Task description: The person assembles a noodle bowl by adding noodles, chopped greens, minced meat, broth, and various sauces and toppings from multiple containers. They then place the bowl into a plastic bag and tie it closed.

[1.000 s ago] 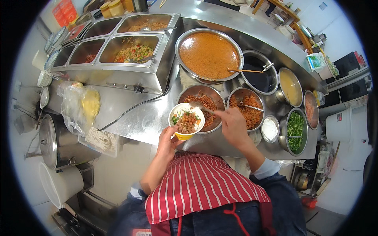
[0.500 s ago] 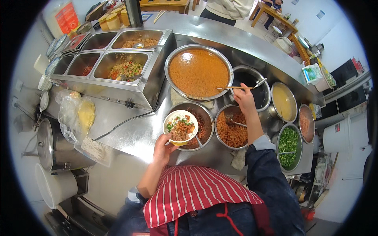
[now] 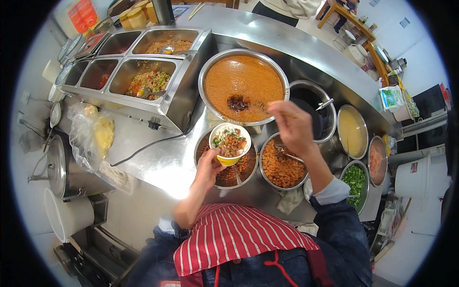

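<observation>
My left hand (image 3: 208, 168) grips a small paper bowl (image 3: 226, 159), white inside and yellow outside. In the bowl lie brown diced topping and chopped greens over something white. My right hand (image 3: 292, 120) is closed round the thin tan handle of a spoon, above the right rim of a large steel basin (image 3: 286, 91) of orange-brown sauce. The spoon's head (image 3: 259, 108) is blurred at the sauce surface, beside a dark patch. Beneath the paper bowl stands a basin of brown beans or nuts (image 3: 245, 173), a spoon in it. Right of that, a basin holds orange-brown cubes (image 3: 279, 168).
A pot of dark liquid (image 3: 306, 105), a yellow liquid basin (image 3: 353, 131), chopped greens (image 3: 354, 181) and a pink topping basin (image 3: 377, 158) line the right. A steel food warmer (image 3: 179, 112) and a bag of yellow food (image 3: 103, 136) are left. A person (image 3: 277, 12) stands beyond the counter.
My right hand has moved left and nearer me, the spoon now over the sauce, where a dark patch has appeared. The paper bowl has risen slightly, shifting right toward the sauce basin.
</observation>
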A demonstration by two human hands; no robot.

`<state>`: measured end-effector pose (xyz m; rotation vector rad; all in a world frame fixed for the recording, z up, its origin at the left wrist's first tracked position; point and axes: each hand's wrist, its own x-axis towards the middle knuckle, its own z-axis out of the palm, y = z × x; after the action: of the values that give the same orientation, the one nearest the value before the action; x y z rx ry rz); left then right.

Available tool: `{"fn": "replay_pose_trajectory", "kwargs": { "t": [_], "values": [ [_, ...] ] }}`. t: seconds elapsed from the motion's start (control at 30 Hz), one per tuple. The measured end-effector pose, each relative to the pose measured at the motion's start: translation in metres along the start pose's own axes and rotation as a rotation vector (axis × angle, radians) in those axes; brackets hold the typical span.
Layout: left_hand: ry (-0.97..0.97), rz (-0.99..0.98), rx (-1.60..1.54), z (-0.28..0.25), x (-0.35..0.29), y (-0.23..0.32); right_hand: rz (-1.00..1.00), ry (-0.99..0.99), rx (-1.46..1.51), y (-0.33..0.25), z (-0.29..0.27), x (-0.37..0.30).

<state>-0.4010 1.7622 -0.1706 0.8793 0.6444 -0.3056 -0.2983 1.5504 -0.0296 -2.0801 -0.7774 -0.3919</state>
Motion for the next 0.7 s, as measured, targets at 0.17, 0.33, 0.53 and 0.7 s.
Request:
{"fn": "replay_pose_trajectory", "kwargs": {
  "t": [0.17,0.33,0.53,0.7],
  "values": [
    [0.001,-0.008,0.003,0.01,0.001,0.001,0.134,-0.065,0.079,0.025,0.014,-0.027],
    [-0.009,-0.002,-0.022,0.013,0.002,-0.003,0.383,0.016,0.221,0.038,-0.006,-0.033],
    [-0.03,0.027,-0.069,0.012,0.004,-0.01,0.633,0.294,0.505,0.042,-0.036,-0.039],
    [-0.042,0.016,-0.077,0.013,0.004,-0.01,0.76,0.476,0.574,0.035,-0.056,-0.043]
  ]
}}
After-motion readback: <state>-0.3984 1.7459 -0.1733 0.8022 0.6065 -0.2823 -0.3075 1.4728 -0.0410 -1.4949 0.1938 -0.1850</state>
